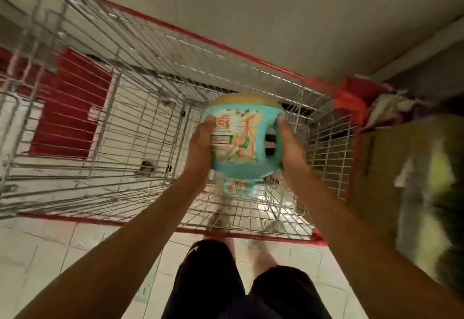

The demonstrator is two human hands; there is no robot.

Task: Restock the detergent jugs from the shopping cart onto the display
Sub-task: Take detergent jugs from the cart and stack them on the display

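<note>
1. Detergent jug (241, 142): a teal jug with a printed label, which I hold up between both hands over the inside of the shopping cart (251, 234), clear of the wire floor.
2. Its label faces me with the print reading upright. Its pale yellowish end points away from me, towards the far wall of the cart.
3. My left hand (200, 147) grips the left side of the jug. The thumb lies on the edge of the label, and the fingers wrap round the far side, where I cannot see them.
4. My right hand (288, 142) grips the right side, against the moulded handle with its dark opening. The thumb tip shows at the top of the handle and the rest of the fingers are hidden behind it.
5. A second teal jug (236, 187) lies lower in the cart, just under the one I hold and mostly covered by it. Only its end shows.
6. The cart is wire mesh with a red rim, and I stand at its near edge. My black shorts (208, 281) show at the bottom, above the pale floor tiles (50, 243).
7. A red slatted panel (70, 107) shows through the left wall of the cart.
8. A bundle of red material (351, 95) sits at the far right corner of the cart. Beside it is a brownish box (376, 168), too blurred to read.
</note>
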